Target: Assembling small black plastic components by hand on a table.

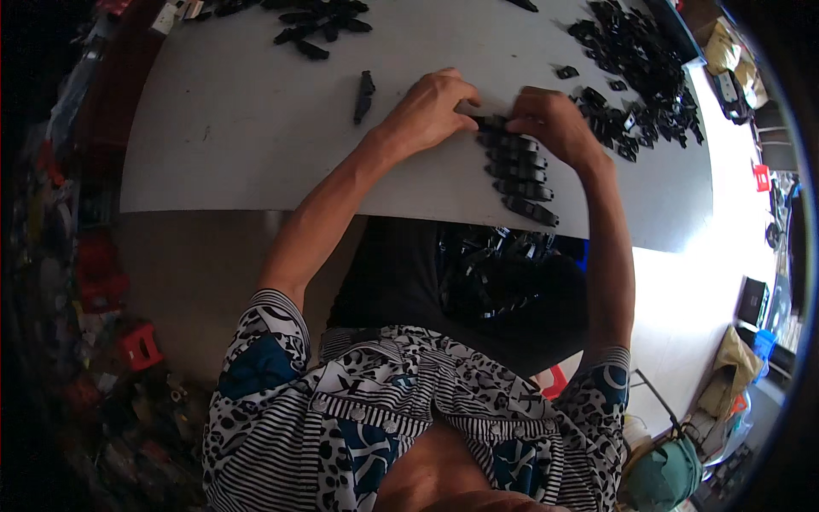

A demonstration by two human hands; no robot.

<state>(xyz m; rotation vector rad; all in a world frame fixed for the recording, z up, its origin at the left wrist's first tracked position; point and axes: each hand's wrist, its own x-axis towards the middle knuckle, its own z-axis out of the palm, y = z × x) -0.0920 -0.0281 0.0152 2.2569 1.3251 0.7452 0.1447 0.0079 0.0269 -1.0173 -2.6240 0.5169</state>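
Observation:
A slanted row of small, elongated black plastic parts [517,175] lies on the table in front of me, side by side. At the row's far end, my right hand [553,121] has its fingers curled down onto the farthest black plastic part [490,123]. My left hand [437,106] is by that part's left end, its thumb tip close to it or touching it. A gap shows between the left thumb and forefinger. A single similar part [364,97] lies apart, left of my left hand.
The grey table [256,162] ends just before my lap. A large heap of small black pieces [640,64] spreads at the far right, and a pile of longer black parts [324,21] lies far left. More shiny black pieces [495,264] are below the table edge, at my lap.

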